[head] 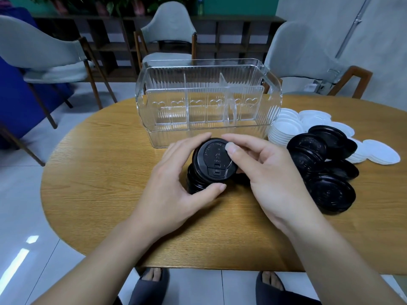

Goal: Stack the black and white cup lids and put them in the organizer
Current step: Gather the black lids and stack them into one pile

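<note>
Step in hand: squaring up the black lid stack before transfer to the organizer.

Nearest, our left hand (176,172) curls round the stack of black lids (209,166), thumb at its near edge, while our right hand (264,170) pinches its right rim, thumb on the top lid. To the right lie loose black lids (326,172), then white lids (286,128) farther back. Beyond stands the clear organizer (209,128), holding no lids. Next, we judge, more lids must be nested on, or the stack lifted into a compartment.

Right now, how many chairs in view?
3 chairs: one far left, one behind the clear organizer at center, one at right beyond the table. Others may sit outside the frame.
</note>
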A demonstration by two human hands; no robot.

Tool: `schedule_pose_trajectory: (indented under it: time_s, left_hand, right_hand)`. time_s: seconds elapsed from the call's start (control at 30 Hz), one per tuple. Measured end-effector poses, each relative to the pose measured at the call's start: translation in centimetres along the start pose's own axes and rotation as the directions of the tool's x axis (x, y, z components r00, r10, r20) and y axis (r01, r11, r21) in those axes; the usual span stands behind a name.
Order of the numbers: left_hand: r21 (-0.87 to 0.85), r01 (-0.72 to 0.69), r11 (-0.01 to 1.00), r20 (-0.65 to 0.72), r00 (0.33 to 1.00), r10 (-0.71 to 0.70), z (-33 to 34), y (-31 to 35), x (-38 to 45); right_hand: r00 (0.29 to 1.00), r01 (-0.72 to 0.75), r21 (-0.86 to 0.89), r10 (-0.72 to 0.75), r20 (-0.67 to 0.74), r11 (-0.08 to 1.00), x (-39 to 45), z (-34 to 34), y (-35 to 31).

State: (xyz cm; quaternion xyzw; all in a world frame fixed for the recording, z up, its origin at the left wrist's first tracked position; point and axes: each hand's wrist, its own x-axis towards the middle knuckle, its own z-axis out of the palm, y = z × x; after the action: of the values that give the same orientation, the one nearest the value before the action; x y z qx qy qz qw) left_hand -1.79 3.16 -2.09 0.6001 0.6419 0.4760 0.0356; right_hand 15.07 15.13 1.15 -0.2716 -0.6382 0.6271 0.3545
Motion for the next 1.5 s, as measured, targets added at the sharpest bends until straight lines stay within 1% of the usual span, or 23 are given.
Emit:
schedule_pose_trajectory:
  time_s: [0.07,0.1,0.17,0.27,0.4,0.5,0.57,0.67,0.73,0.8,0.87,0.97,1.07,1.23,1.4,1.5]
  left_hand:
    - [0.007,0.012,1.0,-0.049,0.999,-0.011,0.1,0.0,0.0]
    - [0.004,0.023,1.0,-0.078,0.997,-0.023,0.2,0.0,0.0]
    - [-0.005,0.05,0.999,-0.129,0.99,-0.051,0.4,-0.1,0.1]
    - [0.01,0.072,0.997,-0.17,0.983,-0.07,0.8,-0.3,0.0]
    - [0.111,0.097,0.989,-0.229,0.971,-0.07,1.4,-0.3,-0.2]
    - [0.145,0.101,0.984,-0.237,0.969,-0.064,1.8,-0.2,-0.3]
    - [0.137,0.098,0.986,-0.198,0.978,-0.07,1.7,-0.2,-0.3]
    - [0.082,0.15,0.985,-0.061,0.987,-0.146,0.9,-0.8,-0.3]
    - [0.067,0.208,0.976,0.039,0.977,-0.211,0.4,-1.5,-0.4]
    - [0.052,0.274,0.96,0.127,0.952,-0.279,0.2,-2.1,-0.6]
    - [0.058,0.302,0.952,0.169,0.936,-0.307,0.2,-2.3,-0.8]
    - [0.053,0.301,0.952,0.159,0.939,-0.306,0.3,-2.2,-0.8]
    - [0.046,0.309,0.95,0.153,0.937,-0.313,0.2,-2.1,-0.7]
    - [0.056,0.296,0.954,0.153,0.941,-0.301,0.3,-2.0,-0.8]
    - [0.054,0.283,0.958,0.156,0.945,-0.288,0.5,-2.2,-0.9]
    - [0.057,0.278,0.959,0.16,0.946,-0.283,0.5,-2.3,-0.9]
  right_hand:
    - [1.0,0.008,-0.031,-0.008,-0.006,0.999,-0.1,0.3,0.0]
    - [1.0,0.02,-0.074,-0.02,-0.006,0.997,-0.2,0.5,0.0]
    - [0.997,0.077,-0.211,-0.082,-0.011,0.974,-0.5,0.9,0.4]
    - [0.984,0.161,-0.401,-0.176,-0.003,0.902,-1.1,1.5,0.5]
    - [0.97,0.214,-0.48,-0.243,0.001,0.851,-1.2,2.2,0.6]
    - [0.971,0.209,-0.494,-0.24,0.002,0.844,-1.0,2.1,0.9]
    - [0.977,0.186,-0.476,-0.214,-0.004,0.859,-0.8,1.6,0.9]
    - [0.982,0.163,-0.446,-0.189,-0.014,0.88,-0.3,0.5,0.7]
    - [0.986,0.148,-0.413,-0.165,-0.007,0.899,0.1,-0.2,0.7]
    - [0.988,0.143,-0.375,-0.157,-0.006,0.916,0.3,-0.6,0.9]
    - [0.987,0.148,-0.347,-0.158,0.0,0.926,0.4,-0.7,1.4]
    - [0.988,0.152,-0.373,-0.147,0.043,0.915,0.4,-0.6,1.9]
    - [0.985,0.168,-0.501,-0.128,0.114,0.849,0.3,-0.4,1.8]
    - [0.974,0.206,-0.612,-0.102,0.201,0.764,0.0,0.1,2.0]
    - [0.965,0.218,-0.648,-0.061,0.256,0.73,0.1,-0.3,2.4]
    - [0.963,0.216,-0.642,-0.051,0.265,0.736,0.2,-0.5,2.4]
